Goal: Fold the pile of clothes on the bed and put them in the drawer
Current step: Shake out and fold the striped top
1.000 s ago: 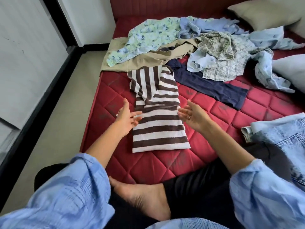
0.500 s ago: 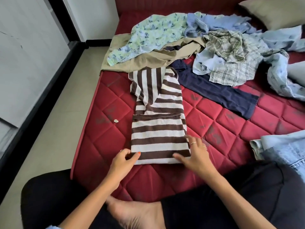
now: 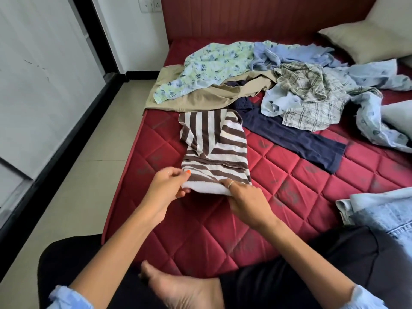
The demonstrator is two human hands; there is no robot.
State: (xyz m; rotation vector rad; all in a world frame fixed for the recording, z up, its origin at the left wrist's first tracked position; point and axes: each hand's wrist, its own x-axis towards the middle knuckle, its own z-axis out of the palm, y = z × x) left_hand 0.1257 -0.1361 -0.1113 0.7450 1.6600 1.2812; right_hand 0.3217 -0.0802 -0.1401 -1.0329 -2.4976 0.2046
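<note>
A brown-and-white striped garment (image 3: 215,150) lies lengthwise on the red quilted mattress (image 3: 278,181), its near end lifted and curled toward the far end. My left hand (image 3: 166,186) pinches the near left corner, thumb on top. My right hand (image 3: 243,197) grips the near right corner. Beyond it lies the unfolded pile: a floral shirt (image 3: 214,65), tan trousers (image 3: 207,97), a plaid shirt (image 3: 312,94), pale blue garments (image 3: 296,52) and a navy piece (image 3: 292,139). No drawer is in view.
Denim clothing (image 3: 383,217) lies at the right by my knee. Pillows (image 3: 365,34) sit at the far right against the red headboard. Tiled floor (image 3: 89,175) and a white wall panel with a black base run along the left of the bed. My crossed legs and bare foot (image 3: 178,288) are nearest.
Both hands dropped from beside the striped garment to its near edge, took hold of the corners and lifted that end, folding it away from me.
</note>
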